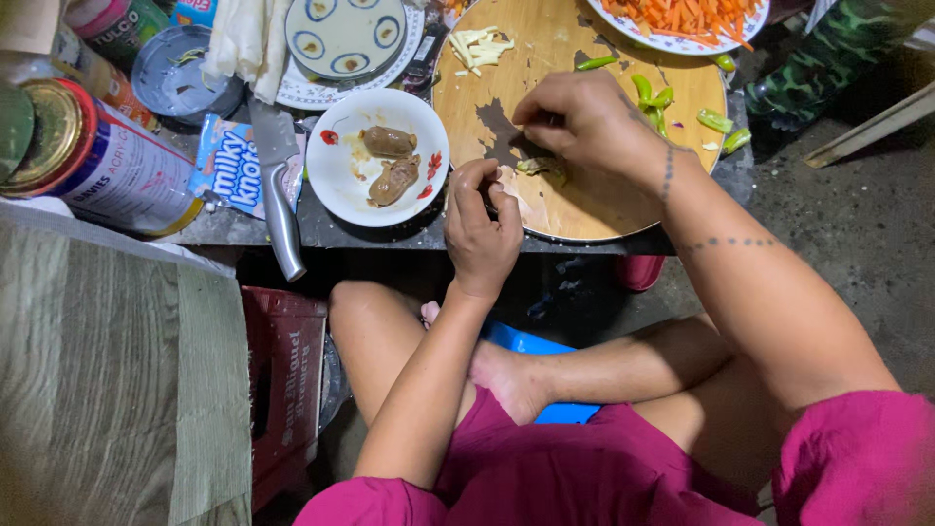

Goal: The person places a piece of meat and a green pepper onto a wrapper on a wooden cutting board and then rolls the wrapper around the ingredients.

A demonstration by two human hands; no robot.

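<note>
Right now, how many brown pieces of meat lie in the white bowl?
2. One piece lies toward the bowl's far side; the other piece sits just nearer the person, touching or almost touching it. Nothing seems hidden beneath.

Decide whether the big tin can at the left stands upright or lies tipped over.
Tipped. The tin can lies on its side, gold end facing the left edge, label wall showing lengthwise.

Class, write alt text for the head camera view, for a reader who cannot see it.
Seen from above, a seated person's left hand and right hand work a small food piece on a round wooden board, beside a white bowl and a knife.
</note>
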